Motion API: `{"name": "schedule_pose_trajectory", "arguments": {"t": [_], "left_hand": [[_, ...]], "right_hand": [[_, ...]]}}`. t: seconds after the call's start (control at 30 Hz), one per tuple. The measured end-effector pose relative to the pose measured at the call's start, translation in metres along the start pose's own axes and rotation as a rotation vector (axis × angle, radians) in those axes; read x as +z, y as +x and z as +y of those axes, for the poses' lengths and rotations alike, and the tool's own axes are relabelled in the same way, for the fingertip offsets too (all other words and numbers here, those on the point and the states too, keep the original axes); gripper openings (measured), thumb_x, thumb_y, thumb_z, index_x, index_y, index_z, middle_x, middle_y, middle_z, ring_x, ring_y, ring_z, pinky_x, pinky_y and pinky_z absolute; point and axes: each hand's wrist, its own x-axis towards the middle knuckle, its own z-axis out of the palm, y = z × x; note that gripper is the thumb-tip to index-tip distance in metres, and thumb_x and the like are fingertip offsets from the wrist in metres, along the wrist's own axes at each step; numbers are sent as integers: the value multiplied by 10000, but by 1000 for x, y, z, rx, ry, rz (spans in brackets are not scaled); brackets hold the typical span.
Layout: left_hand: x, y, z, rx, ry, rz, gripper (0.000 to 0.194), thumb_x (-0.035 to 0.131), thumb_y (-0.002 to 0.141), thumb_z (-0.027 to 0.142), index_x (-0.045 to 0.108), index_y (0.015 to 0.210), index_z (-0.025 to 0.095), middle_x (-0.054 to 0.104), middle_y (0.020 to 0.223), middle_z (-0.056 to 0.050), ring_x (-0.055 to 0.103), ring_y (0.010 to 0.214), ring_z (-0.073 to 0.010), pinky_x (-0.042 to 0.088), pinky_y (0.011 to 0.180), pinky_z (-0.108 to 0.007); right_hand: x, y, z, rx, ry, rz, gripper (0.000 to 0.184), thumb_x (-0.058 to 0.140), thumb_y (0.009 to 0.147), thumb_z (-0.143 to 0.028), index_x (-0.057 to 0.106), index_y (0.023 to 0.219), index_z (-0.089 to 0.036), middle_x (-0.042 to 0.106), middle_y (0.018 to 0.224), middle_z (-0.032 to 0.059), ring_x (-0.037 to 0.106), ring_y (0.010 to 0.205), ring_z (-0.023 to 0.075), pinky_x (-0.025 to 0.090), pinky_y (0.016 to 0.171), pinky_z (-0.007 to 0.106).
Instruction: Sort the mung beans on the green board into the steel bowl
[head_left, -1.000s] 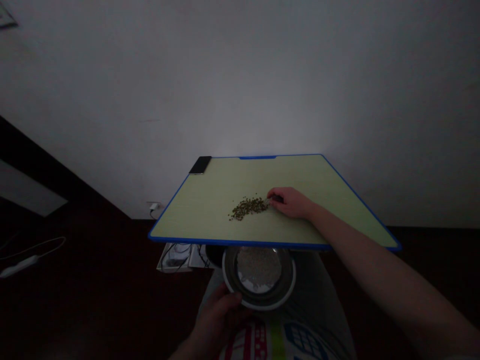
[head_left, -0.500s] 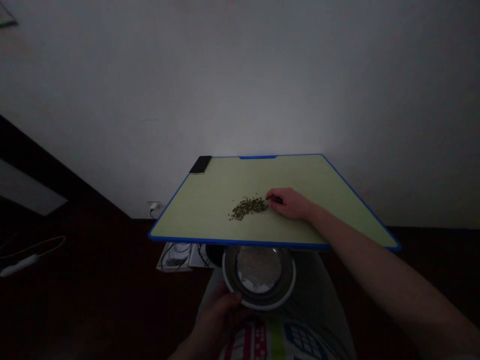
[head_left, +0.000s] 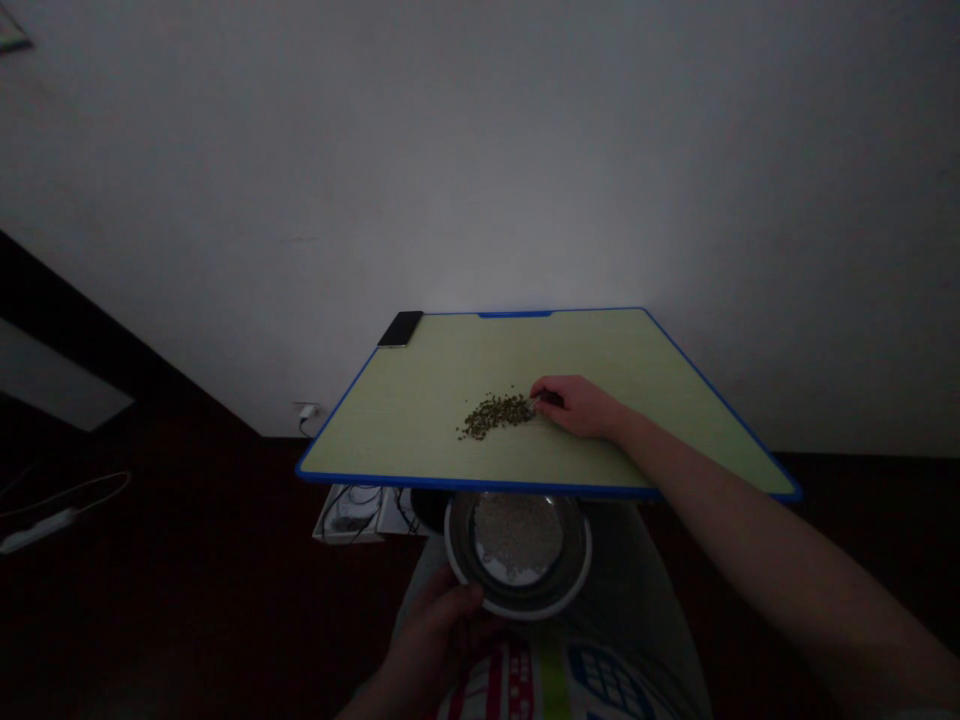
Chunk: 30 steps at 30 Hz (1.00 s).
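A scattered pile of small greenish-brown grains (head_left: 493,414) lies on the pale folding table (head_left: 420,400), which has a blue edge. At the right end of the pile, my right hand (head_left: 574,405) is closed in a pinch, its fingertips touching or nearly touching the grains. Something dark with a thin shiny tip seems to be between the fingers, too dim to name. Below the table's front edge, my left hand (head_left: 450,620) grips the rim of a metal bowl (head_left: 529,605) over my lap. Pale, grainy stuff (head_left: 517,535) lies in the bowl; the table edge hides its far side.
A black phone (head_left: 401,329) lies at the table's back left corner. Under the table on the left is a white box with cables (head_left: 351,515). A plug (head_left: 307,411) sits in the wall, and a power strip (head_left: 37,530) lies on the dark floor.
Almost nothing differs. My right hand has shifted very slightly left at the pile's end; my left hand and the bowl stay in place.
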Motion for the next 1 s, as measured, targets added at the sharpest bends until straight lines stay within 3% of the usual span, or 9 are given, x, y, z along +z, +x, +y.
{"name": "schedule_pose_trajectory", "arguments": {"t": [0.3, 0.53, 0.8, 1.0], "left_hand": [[3, -1, 1, -27, 6, -12, 649, 766, 678, 155, 572, 1296, 202, 800, 926, -96, 743, 874, -282, 566, 851, -431], [1, 0, 0, -6, -4, 15, 423, 769, 667, 149, 670, 1078, 172, 787, 990, -112, 732, 929, -282, 553, 895, -433], [3, 0, 1, 12, -3, 5, 369, 782, 648, 160, 702, 1007, 152, 781, 996, -131, 722, 968, -328, 534, 937, -495], [1, 1, 0, 3, 5, 6, 391, 774, 657, 165, 685, 1037, 171, 791, 983, -109, 735, 920, -292, 566, 867, -434]], "right_hand": [[0, 0, -4, -2, 18, -21, 227, 570, 864, -252, 680, 1026, -135, 681, 765, 50, 572, 660, 145, 414, 653, 261], [5, 2, -4, -21, 3, -3, 217, 567, 863, -237, 677, 1026, -145, 684, 763, 49, 577, 666, 149, 412, 658, 262], [4, 1, -4, -13, -45, 21, 217, 570, 865, -257, 673, 1029, -161, 702, 818, 63, 599, 715, 163, 419, 688, 271], [3, 1, -2, -9, -47, 32, 205, 566, 858, -254, 671, 1005, -157, 690, 784, 56, 589, 691, 160, 414, 672, 267]]}}
